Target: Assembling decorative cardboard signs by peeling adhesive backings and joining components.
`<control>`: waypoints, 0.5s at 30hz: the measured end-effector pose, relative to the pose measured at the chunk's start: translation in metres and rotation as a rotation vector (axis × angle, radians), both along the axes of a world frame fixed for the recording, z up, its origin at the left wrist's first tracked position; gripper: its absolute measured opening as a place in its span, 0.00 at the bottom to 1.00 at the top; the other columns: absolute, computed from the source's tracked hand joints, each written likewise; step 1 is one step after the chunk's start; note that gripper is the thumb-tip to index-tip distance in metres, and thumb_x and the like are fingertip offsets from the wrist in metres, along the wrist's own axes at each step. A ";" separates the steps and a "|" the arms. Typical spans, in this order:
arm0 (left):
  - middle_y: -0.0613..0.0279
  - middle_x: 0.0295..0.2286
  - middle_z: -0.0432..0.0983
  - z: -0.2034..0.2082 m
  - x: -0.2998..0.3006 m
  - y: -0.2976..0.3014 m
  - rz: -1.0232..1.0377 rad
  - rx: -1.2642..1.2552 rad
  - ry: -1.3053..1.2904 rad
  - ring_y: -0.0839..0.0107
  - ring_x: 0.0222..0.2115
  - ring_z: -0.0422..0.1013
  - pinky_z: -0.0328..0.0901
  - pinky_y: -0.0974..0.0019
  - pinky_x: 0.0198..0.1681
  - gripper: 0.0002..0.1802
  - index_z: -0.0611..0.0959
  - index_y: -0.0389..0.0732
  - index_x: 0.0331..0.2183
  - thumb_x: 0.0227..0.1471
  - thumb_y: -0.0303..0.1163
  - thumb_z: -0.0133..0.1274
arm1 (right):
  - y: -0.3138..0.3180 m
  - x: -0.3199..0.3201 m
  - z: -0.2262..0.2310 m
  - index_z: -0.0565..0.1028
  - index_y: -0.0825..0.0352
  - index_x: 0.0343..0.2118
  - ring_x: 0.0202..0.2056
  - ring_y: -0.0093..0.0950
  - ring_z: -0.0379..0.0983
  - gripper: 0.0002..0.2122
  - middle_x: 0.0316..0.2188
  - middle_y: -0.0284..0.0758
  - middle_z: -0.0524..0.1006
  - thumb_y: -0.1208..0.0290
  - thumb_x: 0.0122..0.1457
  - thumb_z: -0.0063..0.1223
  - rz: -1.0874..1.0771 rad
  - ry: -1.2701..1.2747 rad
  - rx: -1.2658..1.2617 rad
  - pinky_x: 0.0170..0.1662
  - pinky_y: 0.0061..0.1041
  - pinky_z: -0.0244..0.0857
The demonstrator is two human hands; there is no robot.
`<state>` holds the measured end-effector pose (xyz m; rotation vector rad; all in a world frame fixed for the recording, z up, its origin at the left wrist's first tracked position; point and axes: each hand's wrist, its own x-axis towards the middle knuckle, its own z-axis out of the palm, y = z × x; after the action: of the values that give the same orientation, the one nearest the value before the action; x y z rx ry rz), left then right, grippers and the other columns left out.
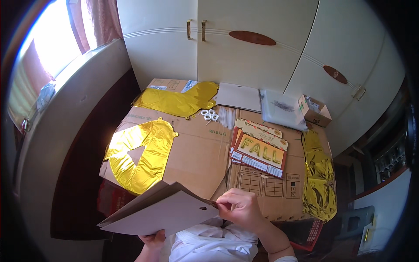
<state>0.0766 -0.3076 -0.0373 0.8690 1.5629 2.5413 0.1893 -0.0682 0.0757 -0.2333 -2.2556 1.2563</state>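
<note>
We can't see most of the left hand (pixel 152 241): the pale folded card (pixel 170 212) covers its fingers, but it grips the lower edge. Right hand (pixel 238 206) has thumb and fingertips closed, pinching the card's right end near a small dark hole; exact fingertip contact is hard to make out. We hold the card tilted over the lap, hiding part of the tabletop (pixel 198 150) edge. Gold foil balloon (pixel 155 150) lies just beyond; can't tell if they touch. Left forearm is cut off below.
</note>
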 end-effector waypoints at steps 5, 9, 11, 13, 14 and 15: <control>0.57 0.40 0.71 -0.008 -0.002 0.001 -0.017 0.040 -0.078 0.64 0.40 0.71 0.68 0.57 0.44 0.29 0.69 0.37 0.46 0.40 0.29 0.60 | 0.000 0.002 -0.007 0.76 0.70 0.22 0.22 0.14 0.67 0.03 0.20 0.29 0.74 0.83 0.43 0.54 0.074 -0.116 -0.487 0.23 0.12 0.59; 0.57 0.40 0.70 -0.002 -0.003 0.004 -0.057 0.081 -0.117 0.63 0.40 0.70 0.68 0.57 0.44 0.29 0.68 0.37 0.46 0.40 0.28 0.59 | 0.004 0.005 -0.007 0.78 0.69 0.26 0.22 0.16 0.71 0.04 0.22 0.32 0.76 0.79 0.46 0.55 0.115 -0.113 -0.390 0.25 0.15 0.65; 0.57 0.41 0.70 -0.001 -0.003 0.004 -0.056 0.081 -0.124 0.63 0.40 0.70 0.68 0.57 0.44 0.30 0.68 0.37 0.47 0.40 0.28 0.59 | 0.006 0.005 -0.003 0.78 0.69 0.27 0.23 0.17 0.72 0.04 0.23 0.32 0.76 0.78 0.47 0.55 0.136 -0.066 -0.246 0.25 0.15 0.65; 0.57 0.41 0.70 -0.001 -0.003 0.004 -0.057 0.084 -0.128 0.63 0.41 0.70 0.68 0.57 0.44 0.30 0.68 0.37 0.47 0.40 0.28 0.59 | 0.006 0.006 0.004 0.78 0.68 0.26 0.23 0.18 0.72 0.04 0.23 0.33 0.76 0.78 0.46 0.55 0.130 -0.062 -0.180 0.25 0.16 0.66; 0.57 0.41 0.70 -0.001 -0.003 0.004 -0.057 0.086 -0.122 0.63 0.41 0.70 0.67 0.57 0.44 0.30 0.68 0.37 0.47 0.40 0.29 0.60 | 0.006 0.006 0.006 0.78 0.68 0.26 0.23 0.19 0.73 0.04 0.23 0.33 0.76 0.78 0.46 0.55 0.127 -0.059 -0.148 0.25 0.16 0.66; 0.57 0.41 0.70 0.000 -0.003 0.005 -0.057 0.089 -0.116 0.63 0.41 0.70 0.67 0.57 0.45 0.30 0.68 0.38 0.47 0.40 0.29 0.60 | 0.006 0.005 0.006 0.78 0.68 0.26 0.22 0.20 0.73 0.04 0.22 0.32 0.76 0.78 0.45 0.56 0.118 -0.031 -0.089 0.25 0.17 0.67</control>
<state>0.0741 -0.3025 -0.0370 0.7469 1.3821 2.5878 0.1946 -0.0621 0.0820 -0.1558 -2.2707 1.4258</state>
